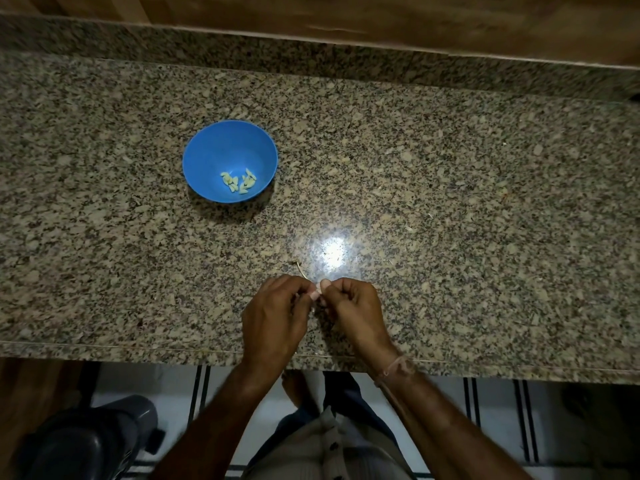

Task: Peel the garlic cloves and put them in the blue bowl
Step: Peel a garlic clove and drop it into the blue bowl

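Note:
A blue bowl [214,147] stands on the granite counter at the left of centre, with several peeled garlic cloves [239,181] lying in its bottom. Near the counter's front edge my left hand [273,320] and my right hand [353,313] meet fingertip to fingertip. Both have curled fingers and pinch a small pale garlic clove [317,293] between them; most of it is hidden by the fingers. A thin dry stem or strip of skin [300,269] pokes out just beyond my left hand's fingers.
The speckled granite counter [450,188] runs the full width, with a raised back ledge and wooden panelling [346,15] behind. A bright light reflection [333,251] sits just beyond my hands. A dark round object [90,441] stands on the floor at lower left.

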